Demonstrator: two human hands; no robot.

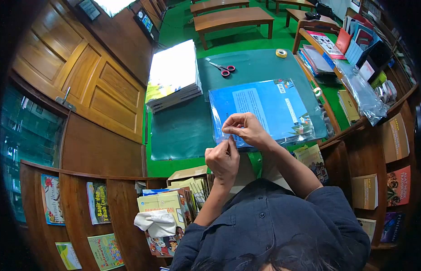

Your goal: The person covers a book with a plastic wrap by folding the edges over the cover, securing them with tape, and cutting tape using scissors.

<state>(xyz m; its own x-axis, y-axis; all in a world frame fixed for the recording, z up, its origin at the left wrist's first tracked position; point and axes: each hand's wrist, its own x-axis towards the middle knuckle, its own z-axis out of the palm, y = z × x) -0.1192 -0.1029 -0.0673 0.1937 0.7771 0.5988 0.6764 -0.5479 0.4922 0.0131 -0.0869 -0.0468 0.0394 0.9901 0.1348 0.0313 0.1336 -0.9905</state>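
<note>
Fingertips of the right hand (250, 130) are pinched together just above those of the left hand (222, 160), also drawn together; what lies between them is too fine to make out. They meet over the near left corner of the blue book (283, 115), likely because such small work needs both hands. The book lies flat beneath, in clear film (305, 134), the table (174, 135) apparently steadying it. Beyond its far edge rest scissors (225, 70) and tape (281, 53), seemingly set aside yet reachable. Leftward, a stack (172, 74) stands apart, leaving the book elbow room.
</note>
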